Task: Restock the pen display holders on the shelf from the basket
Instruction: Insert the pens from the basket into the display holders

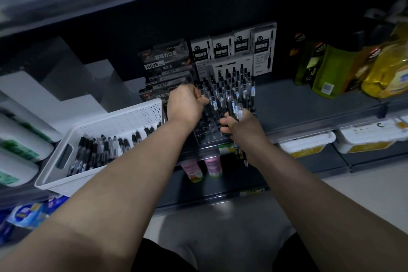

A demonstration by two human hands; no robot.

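White basket (123, 122) lower left, spare pens (99, 150) lying inside. Left grip (185, 101) centre, curled, pinching single pen (211, 100) at holder's left side. Clear display holder (209, 133) on shelf (309, 99), back rows full. Right grip (240, 127) clasps pen bundle (235, 109) at holder's front right.

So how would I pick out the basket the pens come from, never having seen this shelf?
Find the dark shelf running across the picture. Left of the clear pen holder sits the basket. It is the only white perforated tub, with loose pens lying flat inside it.
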